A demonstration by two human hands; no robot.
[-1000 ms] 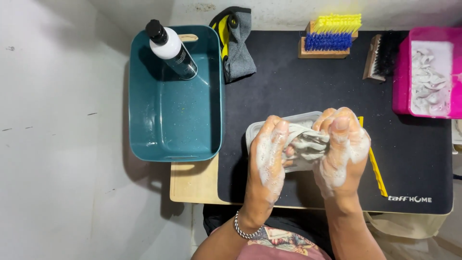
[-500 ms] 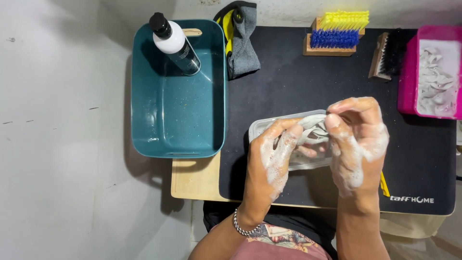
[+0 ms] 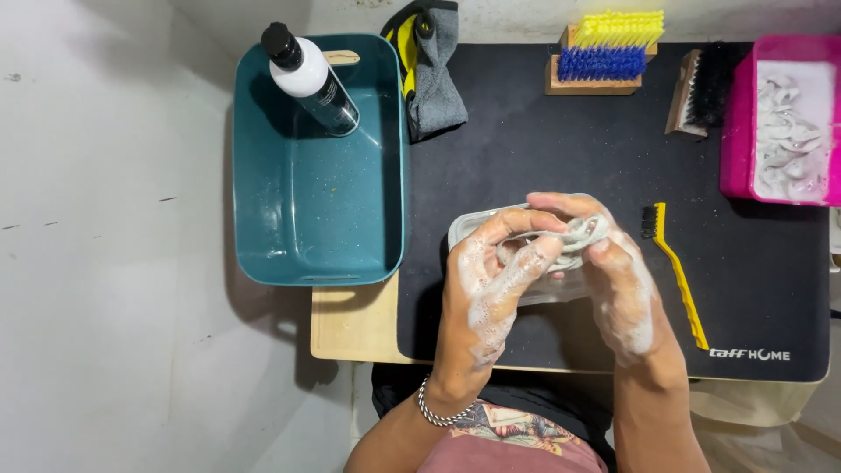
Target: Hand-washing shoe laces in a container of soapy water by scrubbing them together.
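Both soapy hands, left hand [image 3: 491,280] and right hand [image 3: 618,280], are closed around what appears to be a bundled grey lace [image 3: 583,235] above the clear tray [image 3: 469,229], right of the teal basin [image 3: 263,219]; lathering underway, rinsing outstanding.

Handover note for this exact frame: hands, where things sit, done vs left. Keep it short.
Left hand: soapy, fingers closed on the grey laces.
Right hand: soapy, gripping the same laces from the other side.
Both are over a clear plastic tray on the black mat.
Nearby: yellow-handled small brush beside the right hand, teal tub with a bottle to the left, pink tub holding foam at far right.
Done: laces lathered.
Left: foam not rinsed off; brushes lie untouched.
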